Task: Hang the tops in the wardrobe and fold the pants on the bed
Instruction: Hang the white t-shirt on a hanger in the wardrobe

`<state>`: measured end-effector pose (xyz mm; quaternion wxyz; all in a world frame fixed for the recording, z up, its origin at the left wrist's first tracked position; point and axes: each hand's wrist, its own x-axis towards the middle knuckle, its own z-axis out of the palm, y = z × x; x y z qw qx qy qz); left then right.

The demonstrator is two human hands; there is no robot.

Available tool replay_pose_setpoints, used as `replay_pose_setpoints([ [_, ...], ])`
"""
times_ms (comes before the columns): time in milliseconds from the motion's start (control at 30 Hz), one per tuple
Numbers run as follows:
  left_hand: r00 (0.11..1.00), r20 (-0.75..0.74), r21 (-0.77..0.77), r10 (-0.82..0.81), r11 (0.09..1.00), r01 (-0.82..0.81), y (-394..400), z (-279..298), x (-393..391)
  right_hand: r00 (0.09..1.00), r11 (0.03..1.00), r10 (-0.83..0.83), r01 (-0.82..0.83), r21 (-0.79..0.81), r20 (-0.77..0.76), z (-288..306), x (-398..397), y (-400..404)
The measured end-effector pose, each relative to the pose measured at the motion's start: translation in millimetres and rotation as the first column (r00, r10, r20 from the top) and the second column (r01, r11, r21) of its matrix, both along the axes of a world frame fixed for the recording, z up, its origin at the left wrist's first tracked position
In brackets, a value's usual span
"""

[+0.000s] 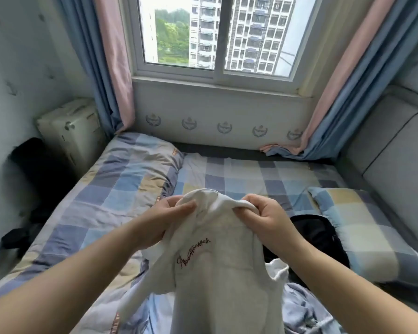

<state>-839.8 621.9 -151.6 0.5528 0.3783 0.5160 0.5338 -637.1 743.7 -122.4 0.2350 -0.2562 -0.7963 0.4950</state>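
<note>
Your left hand (165, 221) and right hand (267, 219) each close their grip on the top edge of the white top (223, 266), held up above the bed (239, 174). Slack fabric below your grip may slip or bunch, likely spoiling the hang.

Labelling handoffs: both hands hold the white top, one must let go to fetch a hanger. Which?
Probably left. The right hand has curled fingers bunching the white embroidered cotton top at its upper edge; the left hand holds it more loosely, fingers straighter. No hanger is in view.
</note>
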Motion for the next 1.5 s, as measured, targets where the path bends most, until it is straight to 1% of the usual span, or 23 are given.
replay_pose_setpoints([
  [67,0.999,-0.008,0.026,-0.047,0.999,0.048,-5,5,-8,0.997,0.996,-0.057,0.052,-0.07,-0.061,18,-2,-22],
  [133,0.99,-0.055,0.075,-0.127,0.989,0.131,-9,13,-14,0.99,0.99,-0.118,0.11,-0.09,-0.083,30,-4,-41],
  [200,0.972,-0.105,0.128,-0.212,0.966,0.224,-11,26,-16,0.979,0.983,-0.179,0.173,-0.06,-0.1,40,-4,-56],
  [267,0.949,-0.18,0.171,-0.258,0.942,0.288,-10,42,-13,0.969,0.973,-0.229,0.23,0.003,-0.095,47,-2,-71],
  [333,0.905,-0.329,0.24,-0.271,0.903,0.358,-8,58,-2,0.95,0.952,-0.303,0.305,0.024,-0.077,51,2,-87],
  [400,0.822,-0.525,0.307,-0.222,0.851,0.426,-6,70,15,0.922,0.927,-0.376,0.375,-0.028,-0.088,50,8,-104],
  [467,0.73,-0.662,0.334,-0.168,0.806,0.489,-7,80,34,0.892,0.899,-0.436,0.426,-0.098,-0.123,52,18,-121],
  [533,0.656,-0.744,0.333,-0.124,0.783,0.526,-11,88,52,0.866,0.876,-0.481,0.471,-0.101,-0.136,56,32,-137],
  [600,0.58,-0.805,0.301,-0.127,0.754,0.583,-14,96,73,0.828,0.839,-0.543,0.542,-0.053,-0.14,61,51,-153],
  [633,0.538,-0.831,0.281,-0.141,0.729,0.624,-16,99,84,0.806,0.817,-0.575,0.576,-0.037,-0.139,63,60,-161],
  [700,0.45,-0.871,0.236,-0.196,0.637,0.734,-20,104,112,0.745,0.754,-0.653,0.656,-0.026,-0.132,64,84,-180],
  [767,0.398,-0.87,0.193,-0.289,0.543,0.817,-26,106,141,0.678,0.683,-0.725,0.73,0.0,-0.121,64,109,-199],
  [800,0.393,-0.857,0.19,-0.333,0.505,0.842,-30,106,155,0.643,0.646,-0.756,0.763,0.022,-0.12,63,121,-210],
  [867,0.443,-0.808,0.245,-0.388,0.462,0.852,-39,104,181,0.58,0.584,-0.802,0.811,0.011,-0.145,64,145,-232],
  [900,0.484,-0.774,0.284,-0.408,0.459,0.842,-44,104,197,0.539,0.553,-0.824,0.833,-0.037,-0.171,64,158,-246],
  [967,0.58,-0.7,0.358,-0.417,0.497,0.79,-56,105,228,0.456,0.496,-0.861,0.85,-0.179,-0.225,62,184,-274],
  [1000,0.607,-0.668,0.376,-0.431,0.509,0.774,-64,105,247,0.4,0.457,-0.882,0.854,-0.248,-0.25,61,198,-290],
  [1067,0.629,-0.616,0.4,-0.473,0.5,0.768,-84,106,287,0.288,0.371,-0.917,0.869,-0.329,-0.274,58,227,-325],
  [1200,0.666,-0.502,0.464,-0.552,0.478,0.746,-126,111,353,0.163,0.274,-0.946,0.866,-0.419,-0.282,51,269,-387],
  [1300,0.64,-0.458,0.492,-0.618,0.423,0.761,-164,113,407,0.048,0.165,-0.959,0.896,-0.412,-0.279,48,303,-438],
  [1400,0.572,-0.475,0.492,-0.669,0.337,0.803,-198,115,453,-0.144,-0.038,-0.914,0.961,-0.273,-0.38,48,341,-486],
  [1433,0.532,-0.481,0.487,-0.697,0.292,0.823,-209,117,467,-0.197,-0.116,-0.891,0.97,-0.214,-0.409,51,354,-502],
  [1500,0.407,-0.493,0.479,-0.769,0.151,0.865,-227,122,491,-0.233,-0.213,-0.869,0.972,-0.096,-0.435,57,376,-529],
])
